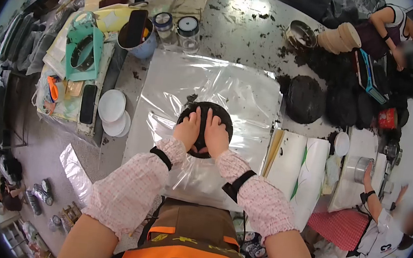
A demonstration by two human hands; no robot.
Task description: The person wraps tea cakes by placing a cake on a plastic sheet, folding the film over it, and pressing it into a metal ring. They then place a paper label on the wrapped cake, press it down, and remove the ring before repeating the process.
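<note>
A round, dark, clay-like cake (203, 128) lies on a clear plastic sheet (161, 98) in front of me. My left hand (187, 130) rests on the left half of the cake, its fingers stretched forward and lying flat. On the right half lies my right hand (216, 133), also with straight fingers. The hands are side by side with a narrow strip of the dark surface showing between them. Neither is wrapped round anything. A small dark crumb (191, 98) sits just beyond the cake's far edge.
Dark round lumps (305, 99) stand to the right, near a metal bowl (301, 35) and stacked tan rings (339, 38). Glass jars (188, 38), a blue bucket (139, 45) and white discs (112, 106) are on the left. Two people work at the right.
</note>
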